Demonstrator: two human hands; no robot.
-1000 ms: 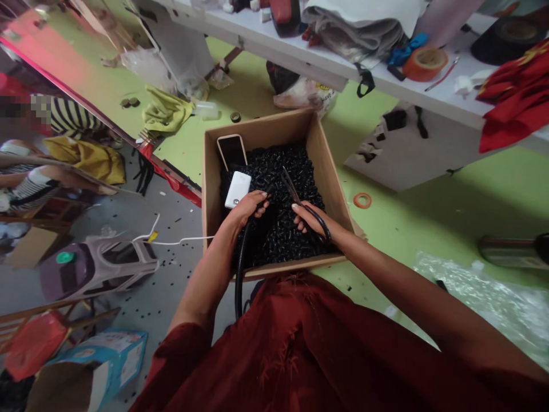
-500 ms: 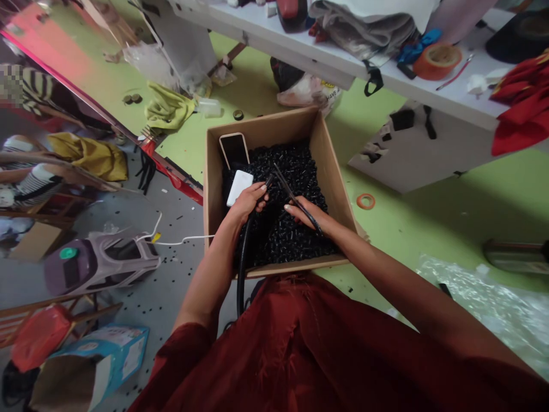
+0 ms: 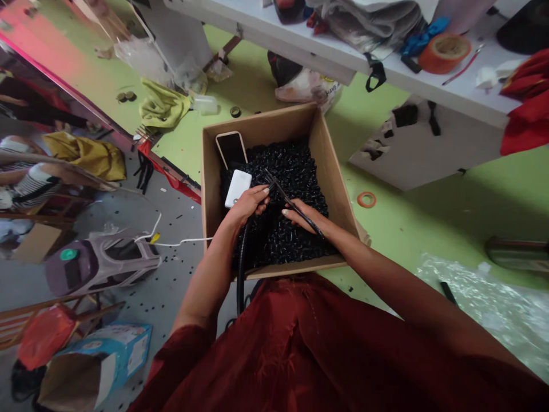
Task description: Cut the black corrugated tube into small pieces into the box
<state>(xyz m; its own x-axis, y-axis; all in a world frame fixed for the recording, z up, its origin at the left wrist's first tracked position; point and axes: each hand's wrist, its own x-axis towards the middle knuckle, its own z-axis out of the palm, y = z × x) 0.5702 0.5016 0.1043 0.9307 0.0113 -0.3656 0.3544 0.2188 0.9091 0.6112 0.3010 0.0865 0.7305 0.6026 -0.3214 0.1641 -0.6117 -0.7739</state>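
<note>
My left hand [image 3: 246, 206] grips a black corrugated plastic conduit [image 3: 242, 269], which runs down past the front wall of a cardboard box [image 3: 261, 123]. My right hand [image 3: 301, 217] holds long black-handled scissors [image 3: 292, 203], their blades pointing towards the conduit's end at my left fingers. Both hands are over a heap of short black conduit pieces [image 3: 283, 163] that fills the box. A white power bank [image 3: 238, 187] lies just beyond my left hand, and a phone [image 3: 231, 150] leans near the box's back left corner. The conduit's end is partly hidden by my left fingers.
The box stands at the edge of a green surface. A white shelf with cloth and an orange tape roll [image 3: 444, 53] runs above it. To the left, grey floor holds black scraps, a white cable [image 3: 180, 242] and an upturned stool [image 3: 100, 266]. A co-worker's striped sleeve [image 3: 32, 184] shows far left.
The scissor blades have moved closer to my left hand and the conduit end. My hands are nearer together, and the whole view has shifted slightly.
</note>
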